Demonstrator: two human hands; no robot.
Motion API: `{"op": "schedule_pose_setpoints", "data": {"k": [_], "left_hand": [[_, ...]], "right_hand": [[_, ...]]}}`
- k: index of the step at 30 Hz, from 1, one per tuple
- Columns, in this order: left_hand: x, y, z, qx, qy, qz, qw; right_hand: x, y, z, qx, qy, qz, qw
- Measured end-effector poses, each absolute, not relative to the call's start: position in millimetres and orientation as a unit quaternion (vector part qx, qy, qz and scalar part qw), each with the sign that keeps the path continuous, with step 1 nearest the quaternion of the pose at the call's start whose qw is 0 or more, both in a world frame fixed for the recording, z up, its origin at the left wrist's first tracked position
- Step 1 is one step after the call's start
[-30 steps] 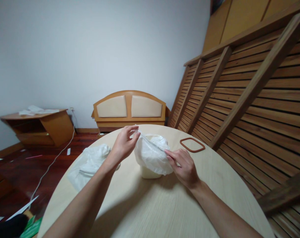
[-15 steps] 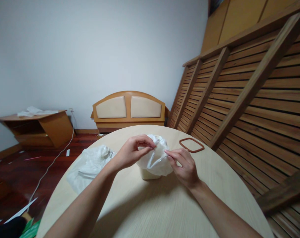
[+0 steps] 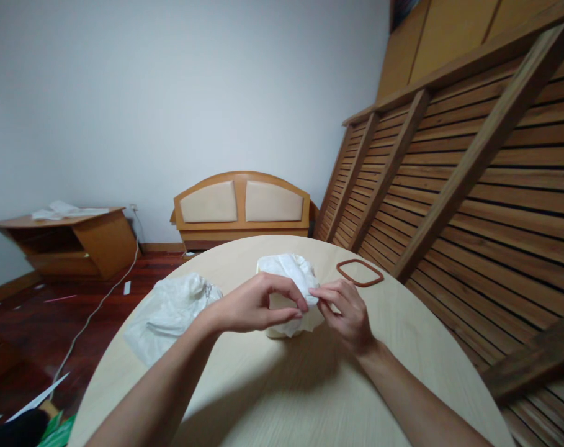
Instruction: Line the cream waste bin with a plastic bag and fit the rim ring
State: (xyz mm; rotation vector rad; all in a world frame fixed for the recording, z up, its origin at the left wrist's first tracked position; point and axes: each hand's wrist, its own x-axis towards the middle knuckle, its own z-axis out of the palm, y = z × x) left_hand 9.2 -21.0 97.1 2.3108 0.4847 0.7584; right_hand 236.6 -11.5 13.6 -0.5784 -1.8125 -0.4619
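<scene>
Our right hand [image 3: 349, 313] pinches the white bag [image 3: 288, 267] over the tub [image 3: 282, 332]; left grip narrow, hold unclear; uneven pulling could tear plastic.

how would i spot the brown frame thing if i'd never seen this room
Find the round pale wooden table in front of the headboard. On its top, beyond the right hand and near the edge by the slatted wood panel, lies the brown frame. It is a flat, open ring with rounded corners, unlike the crumpled white bags.
</scene>
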Motion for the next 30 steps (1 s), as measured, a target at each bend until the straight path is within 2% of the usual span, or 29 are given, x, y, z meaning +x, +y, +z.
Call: {"op": "schedule_pose_setpoints", "data": {"k": [5,8,16,23,30], "left_hand": [[9,-16,96,0.857,0.288,0.368,0.218],[11,-12,92,0.859,0.319,0.357,0.182],[13,-9,87,0.842,0.407,0.306,0.176],[17,-15,89,0.854,0.396,0.304,0.143],[18,-12,84,0.860,0.385,0.306,0.137]], "right_hand": [[238,-12,13,-0.252,-0.758,-0.207,0.565],[238,-15,15,-0.231,-0.769,-0.215,0.556],[221,-37,22,-0.145,-0.814,-0.222,0.516],[206,-45,18,-0.105,-0.844,-0.217,0.480],[207,-40,17,-0.119,-0.841,-0.214,0.482]]}}
